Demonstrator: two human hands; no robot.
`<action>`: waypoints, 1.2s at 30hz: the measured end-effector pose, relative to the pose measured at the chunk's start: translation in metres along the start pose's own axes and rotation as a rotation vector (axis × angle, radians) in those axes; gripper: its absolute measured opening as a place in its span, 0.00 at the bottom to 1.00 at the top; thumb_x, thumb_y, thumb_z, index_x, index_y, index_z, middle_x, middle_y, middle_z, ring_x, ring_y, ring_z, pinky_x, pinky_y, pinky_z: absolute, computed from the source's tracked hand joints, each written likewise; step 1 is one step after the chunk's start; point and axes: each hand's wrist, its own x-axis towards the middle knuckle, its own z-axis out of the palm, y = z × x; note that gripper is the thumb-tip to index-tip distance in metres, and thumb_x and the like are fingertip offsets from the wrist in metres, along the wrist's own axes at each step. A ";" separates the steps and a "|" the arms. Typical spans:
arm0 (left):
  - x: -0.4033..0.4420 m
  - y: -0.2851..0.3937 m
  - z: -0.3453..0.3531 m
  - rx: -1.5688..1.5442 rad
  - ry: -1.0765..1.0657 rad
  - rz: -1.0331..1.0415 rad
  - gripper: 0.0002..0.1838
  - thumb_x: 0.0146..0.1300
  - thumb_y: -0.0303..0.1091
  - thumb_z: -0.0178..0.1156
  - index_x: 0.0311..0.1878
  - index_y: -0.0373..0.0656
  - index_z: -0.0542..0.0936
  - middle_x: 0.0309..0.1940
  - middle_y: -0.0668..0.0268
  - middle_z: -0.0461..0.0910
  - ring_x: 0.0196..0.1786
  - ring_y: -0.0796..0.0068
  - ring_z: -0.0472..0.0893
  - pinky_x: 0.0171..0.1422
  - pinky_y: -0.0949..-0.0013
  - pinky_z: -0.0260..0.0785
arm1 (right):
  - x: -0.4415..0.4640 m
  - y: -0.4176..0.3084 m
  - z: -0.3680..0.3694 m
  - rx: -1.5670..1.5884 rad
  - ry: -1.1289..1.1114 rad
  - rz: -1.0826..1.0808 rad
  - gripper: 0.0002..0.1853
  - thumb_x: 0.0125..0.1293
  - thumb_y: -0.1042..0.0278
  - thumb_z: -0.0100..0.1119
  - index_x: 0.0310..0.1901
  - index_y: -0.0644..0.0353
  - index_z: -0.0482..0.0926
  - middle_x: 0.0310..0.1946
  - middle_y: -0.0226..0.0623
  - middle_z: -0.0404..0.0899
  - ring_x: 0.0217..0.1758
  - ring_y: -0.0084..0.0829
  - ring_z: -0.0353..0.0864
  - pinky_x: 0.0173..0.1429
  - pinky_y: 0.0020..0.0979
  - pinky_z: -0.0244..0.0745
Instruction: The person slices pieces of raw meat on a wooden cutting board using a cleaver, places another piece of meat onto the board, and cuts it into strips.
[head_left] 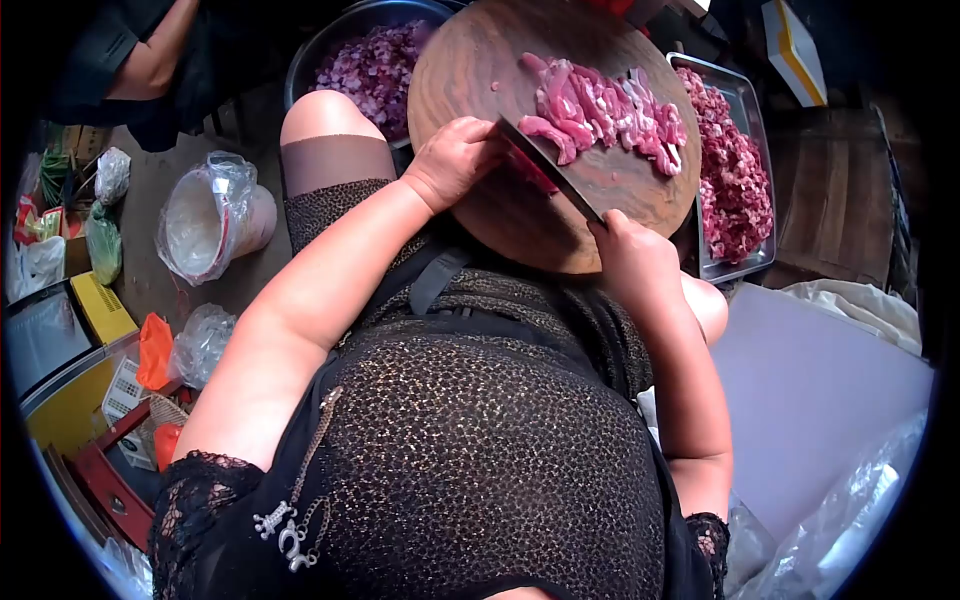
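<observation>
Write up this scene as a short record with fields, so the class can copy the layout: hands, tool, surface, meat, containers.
Left hand: beside the knife's far end; its grip is hidden
Right hand: closed around the knife's handle
Tool: knife, slanting over the board
Surface: round wooden board
Meat on board: pink strips, in a loose pile
Left container: metal basin with chopped meat
Right container: metal tray with minced meat

Round brown wood chopping board (455,75): matt, visible grain. Long dark metal knife (550,169): smooth. Pink meat strips (610,108): moist gloss. Rectangular silver metal tray (738,268): shiny. Clear plastic bag (232,180): glossy, crinkled.
</observation>
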 end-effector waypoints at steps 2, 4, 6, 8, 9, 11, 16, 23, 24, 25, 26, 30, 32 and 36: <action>0.002 -0.002 0.003 -0.016 -0.001 -0.003 0.12 0.56 0.27 0.67 0.44 0.44 0.82 0.43 0.61 0.80 0.46 0.56 0.79 0.52 0.59 0.72 | 0.006 -0.001 -0.006 0.021 -0.049 0.002 0.14 0.70 0.57 0.56 0.34 0.61 0.75 0.23 0.49 0.81 0.28 0.51 0.83 0.33 0.47 0.79; 0.003 -0.003 0.004 -0.038 -0.013 -0.008 0.12 0.55 0.27 0.67 0.44 0.44 0.82 0.42 0.61 0.80 0.46 0.56 0.79 0.52 0.59 0.72 | 0.013 0.002 -0.011 0.049 -0.104 0.012 0.14 0.70 0.58 0.56 0.34 0.62 0.75 0.23 0.50 0.81 0.28 0.52 0.83 0.33 0.49 0.78; 0.003 -0.004 0.003 -0.034 -0.041 -0.020 0.11 0.55 0.27 0.67 0.43 0.43 0.83 0.43 0.61 0.80 0.46 0.57 0.79 0.53 0.59 0.73 | 0.020 0.006 -0.016 0.144 -0.186 -0.028 0.15 0.71 0.60 0.55 0.32 0.63 0.76 0.24 0.53 0.80 0.28 0.55 0.82 0.34 0.51 0.76; 0.005 -0.002 0.005 -0.048 0.002 -0.021 0.10 0.54 0.27 0.66 0.40 0.44 0.83 0.41 0.61 0.80 0.44 0.56 0.79 0.50 0.59 0.73 | 0.030 0.003 -0.028 0.190 -0.232 -0.021 0.15 0.70 0.61 0.55 0.31 0.66 0.77 0.24 0.55 0.80 0.29 0.56 0.81 0.35 0.52 0.75; 0.006 -0.002 0.006 -0.054 0.055 -0.017 0.09 0.52 0.26 0.65 0.38 0.46 0.83 0.39 0.62 0.81 0.42 0.56 0.80 0.48 0.59 0.73 | 0.036 0.001 -0.029 0.204 -0.238 -0.016 0.15 0.69 0.62 0.55 0.31 0.67 0.78 0.24 0.55 0.80 0.30 0.56 0.82 0.35 0.51 0.76; 0.001 -0.007 0.013 0.002 0.062 -0.012 0.10 0.52 0.27 0.65 0.39 0.46 0.84 0.40 0.63 0.81 0.44 0.58 0.80 0.51 0.60 0.73 | 0.052 -0.001 -0.020 0.232 -0.242 -0.028 0.14 0.69 0.63 0.55 0.32 0.66 0.79 0.25 0.55 0.81 0.31 0.55 0.82 0.37 0.51 0.77; 0.000 -0.003 0.014 0.117 -0.004 -0.018 0.11 0.53 0.30 0.65 0.41 0.48 0.85 0.43 0.67 0.81 0.48 0.61 0.79 0.58 0.63 0.72 | 0.117 -0.025 0.004 0.300 -0.154 -0.122 0.11 0.68 0.63 0.56 0.42 0.61 0.82 0.30 0.49 0.84 0.35 0.51 0.84 0.41 0.46 0.79; -0.001 -0.004 0.013 0.137 0.023 0.026 0.13 0.49 0.30 0.66 0.41 0.48 0.84 0.44 0.66 0.80 0.48 0.60 0.79 0.57 0.62 0.73 | 0.066 -0.008 -0.002 0.215 -0.219 0.000 0.13 0.68 0.61 0.55 0.37 0.62 0.82 0.29 0.53 0.83 0.36 0.53 0.84 0.43 0.49 0.78; 0.000 -0.005 0.011 0.119 -0.003 0.044 0.13 0.50 0.28 0.66 0.42 0.47 0.84 0.43 0.65 0.80 0.48 0.60 0.79 0.57 0.62 0.73 | 0.049 0.000 -0.004 0.190 -0.229 0.023 0.13 0.68 0.61 0.55 0.36 0.63 0.82 0.29 0.54 0.83 0.37 0.54 0.84 0.43 0.50 0.78; 0.001 -0.007 0.009 0.099 -0.031 0.062 0.13 0.50 0.27 0.67 0.42 0.46 0.85 0.42 0.64 0.79 0.48 0.60 0.79 0.57 0.61 0.73 | 0.034 0.007 -0.004 0.169 -0.240 0.048 0.14 0.69 0.61 0.54 0.35 0.63 0.82 0.30 0.54 0.82 0.37 0.55 0.83 0.43 0.51 0.77; 0.002 -0.008 0.009 0.106 -0.015 0.081 0.12 0.51 0.26 0.66 0.41 0.45 0.84 0.41 0.64 0.79 0.48 0.61 0.79 0.56 0.61 0.73 | 0.022 0.013 -0.004 0.152 -0.262 0.082 0.15 0.70 0.59 0.55 0.35 0.63 0.82 0.29 0.55 0.82 0.37 0.56 0.83 0.42 0.51 0.76; 0.000 -0.004 0.009 0.075 0.007 0.052 0.11 0.52 0.26 0.66 0.42 0.44 0.83 0.40 0.64 0.79 0.46 0.61 0.80 0.56 0.62 0.73 | -0.013 0.038 -0.005 0.198 -0.148 0.114 0.17 0.71 0.56 0.55 0.35 0.64 0.81 0.28 0.56 0.81 0.37 0.57 0.82 0.42 0.51 0.76; -0.002 -0.003 0.011 0.052 0.015 0.031 0.11 0.52 0.25 0.66 0.41 0.43 0.83 0.40 0.63 0.79 0.46 0.61 0.80 0.56 0.62 0.73 | -0.015 0.037 0.000 0.263 -0.071 0.189 0.17 0.71 0.57 0.55 0.35 0.65 0.80 0.28 0.57 0.81 0.37 0.57 0.82 0.43 0.51 0.76; -0.005 -0.006 0.011 0.046 -0.003 -0.010 0.17 0.53 0.26 0.68 0.48 0.43 0.80 0.47 0.60 0.78 0.52 0.58 0.78 0.60 0.61 0.72 | -0.017 0.019 0.003 0.316 0.046 0.228 0.18 0.72 0.56 0.54 0.37 0.66 0.78 0.31 0.59 0.81 0.38 0.59 0.80 0.44 0.53 0.74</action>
